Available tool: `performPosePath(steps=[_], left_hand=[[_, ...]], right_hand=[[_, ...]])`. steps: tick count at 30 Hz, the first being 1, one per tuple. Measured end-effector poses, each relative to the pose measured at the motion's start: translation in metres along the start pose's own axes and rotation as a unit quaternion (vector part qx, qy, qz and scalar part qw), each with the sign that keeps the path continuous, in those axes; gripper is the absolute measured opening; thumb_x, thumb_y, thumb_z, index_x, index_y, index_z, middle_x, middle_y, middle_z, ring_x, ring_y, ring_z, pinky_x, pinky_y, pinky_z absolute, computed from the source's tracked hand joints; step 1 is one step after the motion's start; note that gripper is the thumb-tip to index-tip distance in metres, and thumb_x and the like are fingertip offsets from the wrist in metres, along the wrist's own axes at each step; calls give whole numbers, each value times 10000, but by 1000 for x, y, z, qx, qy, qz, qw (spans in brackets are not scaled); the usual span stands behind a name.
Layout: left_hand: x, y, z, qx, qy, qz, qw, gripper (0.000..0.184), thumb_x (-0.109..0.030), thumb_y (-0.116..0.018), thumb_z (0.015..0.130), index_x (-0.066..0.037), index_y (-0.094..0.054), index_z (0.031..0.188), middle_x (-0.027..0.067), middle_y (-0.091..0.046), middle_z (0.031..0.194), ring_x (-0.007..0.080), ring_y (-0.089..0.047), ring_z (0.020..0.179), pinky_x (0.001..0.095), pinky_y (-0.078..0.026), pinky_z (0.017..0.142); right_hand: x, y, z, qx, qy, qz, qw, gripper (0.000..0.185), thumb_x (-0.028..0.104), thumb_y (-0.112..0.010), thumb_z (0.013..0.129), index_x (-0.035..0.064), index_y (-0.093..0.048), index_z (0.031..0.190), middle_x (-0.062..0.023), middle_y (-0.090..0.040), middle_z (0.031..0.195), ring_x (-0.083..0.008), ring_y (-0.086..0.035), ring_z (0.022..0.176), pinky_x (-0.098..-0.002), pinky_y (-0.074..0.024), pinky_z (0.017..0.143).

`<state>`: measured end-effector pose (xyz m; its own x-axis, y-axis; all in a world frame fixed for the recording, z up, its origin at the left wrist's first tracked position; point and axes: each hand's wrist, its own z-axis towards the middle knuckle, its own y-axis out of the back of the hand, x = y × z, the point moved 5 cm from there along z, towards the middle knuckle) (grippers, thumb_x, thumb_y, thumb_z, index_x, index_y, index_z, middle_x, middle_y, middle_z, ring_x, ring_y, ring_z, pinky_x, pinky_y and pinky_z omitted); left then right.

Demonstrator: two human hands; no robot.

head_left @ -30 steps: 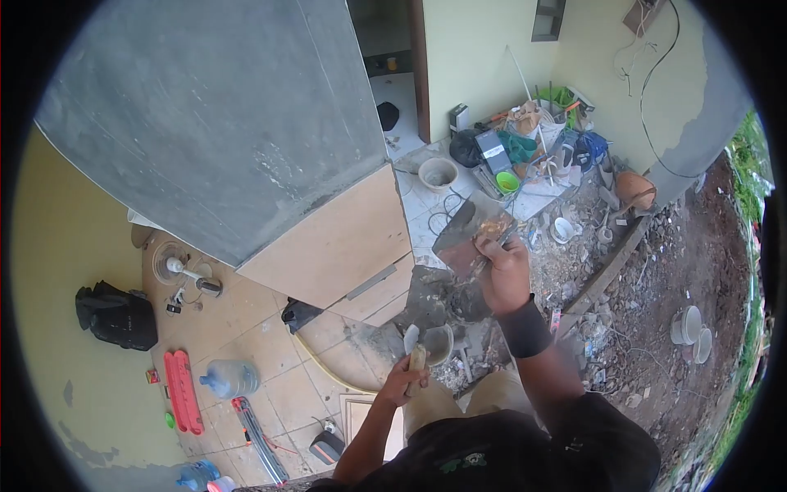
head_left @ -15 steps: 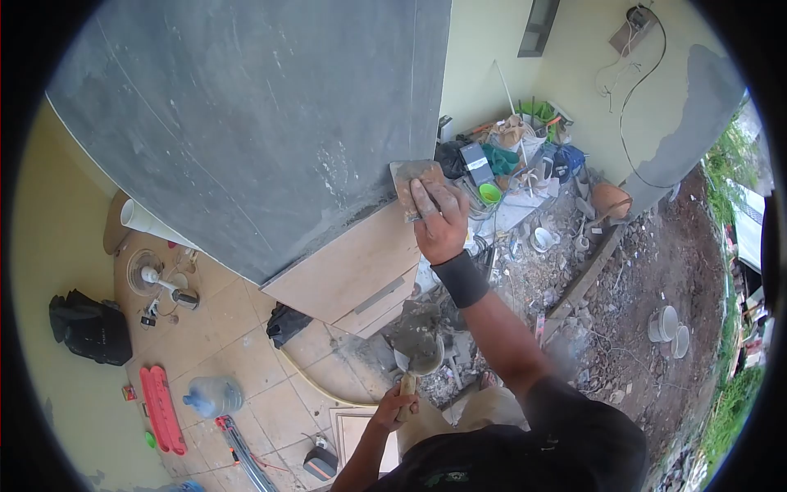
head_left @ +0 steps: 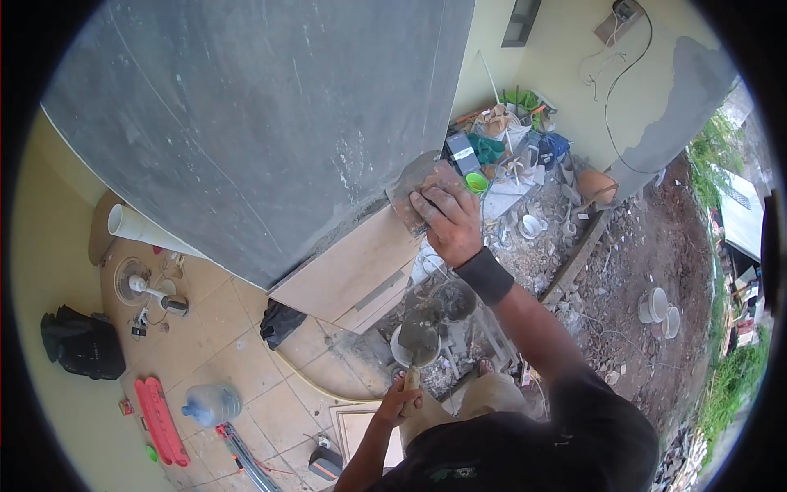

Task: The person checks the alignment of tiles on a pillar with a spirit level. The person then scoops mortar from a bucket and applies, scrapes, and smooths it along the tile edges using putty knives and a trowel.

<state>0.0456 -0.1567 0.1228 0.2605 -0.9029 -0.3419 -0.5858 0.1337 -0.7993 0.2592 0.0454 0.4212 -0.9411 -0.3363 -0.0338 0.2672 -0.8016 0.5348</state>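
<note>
My right hand (head_left: 451,223) presses a flat, rusty scraper plate (head_left: 408,190) near the lower right corner of the grey plastered wall (head_left: 270,107). The fingers lie across the plate, and its lower edge overlaps a pale board (head_left: 344,275) set against the wall's base. Lower down, my left hand (head_left: 397,402) grips the wooden handle of a trowel (head_left: 419,334). Grey mortar covers the trowel blade, which is over a pale round container (head_left: 400,348) near my feet. A dark bucket (head_left: 454,301) is just beyond the blade.
Tools and bags are piled in the corner around a green cup (head_left: 476,182). Rubble (head_left: 525,258) covers the ground on the right, with white buckets (head_left: 653,305) farther out. On the tiles at left are a black bag (head_left: 84,343), a red case (head_left: 161,422) and a water jug (head_left: 211,405).
My right hand and the scraper plate have shifted slightly down and right. The trowel blade has turned to show more of its mortar-covered face. The camera view has shifted a little.
</note>
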Motion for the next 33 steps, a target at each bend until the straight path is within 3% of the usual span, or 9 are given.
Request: performPosePath(steps=[11, 20, 26, 33], left_hand=[[-9, -10, 7, 20, -17, 10, 1000, 456, -49, -646, 831, -39, -484, 1257, 56, -556, 833, 139, -552, 664, 292, -466, 627], [-7, -9, 1, 17, -23, 7, 1000, 476, -47, -656, 828, -47, -471, 1267, 54, -552, 843, 142, -554, 674, 289, -472, 632], [-3, -6, -6, 2, -15, -17, 1000, 490, -47, -658, 826, -48, -464, 1276, 56, -552, 863, 141, -559, 677, 289, -476, 631], [-1, -1, -5, 5, -13, -2, 1000, 480, -49, -653, 830, -46, -463, 1271, 50, -553, 846, 138, -561, 676, 284, -477, 632]], right_hand=[[-5, 30, 23, 85, 41, 8, 995, 427, 48, -643, 653, 92, -670, 1077, -35, -606, 1069, -253, -543, 1033, -404, -402, 884], [-24, 15, 19, -47, 42, -30, 998, 439, 40, -635, 669, 101, -671, 1102, -40, -613, 1106, -248, -543, 1057, -408, -405, 867], [-19, 4, 5, 14, 30, -22, 999, 477, 34, -624, 664, 106, -657, 1134, -32, -612, 1111, -246, -538, 1063, -417, -388, 900], [-18, 23, 31, 79, 36, -1, 996, 391, 13, -609, 648, 91, -665, 1026, -22, -630, 1079, -234, -550, 1057, -394, -397, 890]])
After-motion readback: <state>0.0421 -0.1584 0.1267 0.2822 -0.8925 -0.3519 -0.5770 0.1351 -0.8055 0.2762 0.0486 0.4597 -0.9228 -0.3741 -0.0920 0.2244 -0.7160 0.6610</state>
